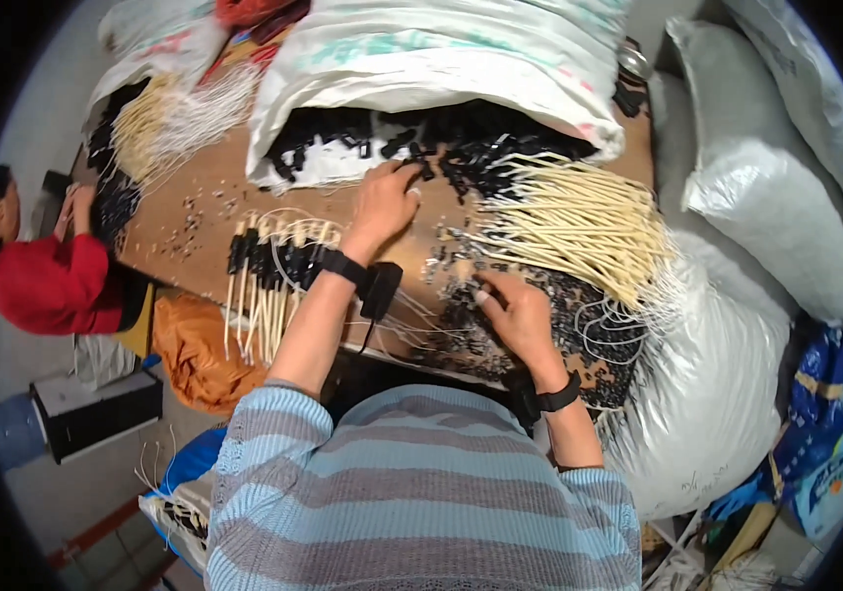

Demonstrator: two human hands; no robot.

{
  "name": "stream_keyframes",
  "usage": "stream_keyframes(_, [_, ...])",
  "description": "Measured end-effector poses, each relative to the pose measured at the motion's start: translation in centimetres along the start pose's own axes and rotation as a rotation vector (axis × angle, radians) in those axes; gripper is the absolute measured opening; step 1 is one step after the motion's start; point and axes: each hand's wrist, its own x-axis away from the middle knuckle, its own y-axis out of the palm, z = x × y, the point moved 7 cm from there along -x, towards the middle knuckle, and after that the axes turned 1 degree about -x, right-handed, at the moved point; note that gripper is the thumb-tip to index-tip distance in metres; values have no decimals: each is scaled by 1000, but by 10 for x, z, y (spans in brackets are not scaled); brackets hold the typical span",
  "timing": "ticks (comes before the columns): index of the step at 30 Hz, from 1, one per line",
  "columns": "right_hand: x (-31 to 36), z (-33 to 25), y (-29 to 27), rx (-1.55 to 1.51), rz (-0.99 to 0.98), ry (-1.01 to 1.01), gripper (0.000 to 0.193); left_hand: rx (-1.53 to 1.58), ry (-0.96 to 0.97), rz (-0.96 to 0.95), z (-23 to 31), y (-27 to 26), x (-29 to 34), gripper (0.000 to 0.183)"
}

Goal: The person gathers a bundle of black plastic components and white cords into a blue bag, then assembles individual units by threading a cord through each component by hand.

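Note:
My left hand [385, 205] reaches to the mouth of a large white woven sack [441, 64], its fingers closed at a small black plastic piece [427, 169] by the spilled pile. Nearer me, my right hand [518, 313] is pinched over a spread of tiny dark and shiny parts [480, 340]; whatever lies between its fingertips is too small to make out. Beyond the right hand lies a thick bundle of cream-coloured sticks [569, 217] with white strings at their ends. Left of my left forearm, similar sticks with black pieces [269, 261] on their far ends lie in a row.
A wooden table [170, 241] carries everything. Full silvery-white sacks [707, 384] crowd its right side. An orange bag [200, 350] stands below the left edge. At the far left a person in red [57, 281] works beside another string bundle [190, 118].

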Motion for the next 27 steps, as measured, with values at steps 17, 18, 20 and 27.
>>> stream_keyframes(17, [-6,-1,-76,527,199,-331,26,377,-151,-99,18,7,67,33])
stream_keyframes(18, [-4,0,-68,466,109,-244,25,456,-162,-133,17,8,67,36])
stream_keyframes(20, [-1,-2,-57,314,57,-195,25,476,-139,-120,14,8,70,36])
stream_keyframes(27, [8,-14,-30,267,-132,-278,26,319,226,-129,37,0,73,33])
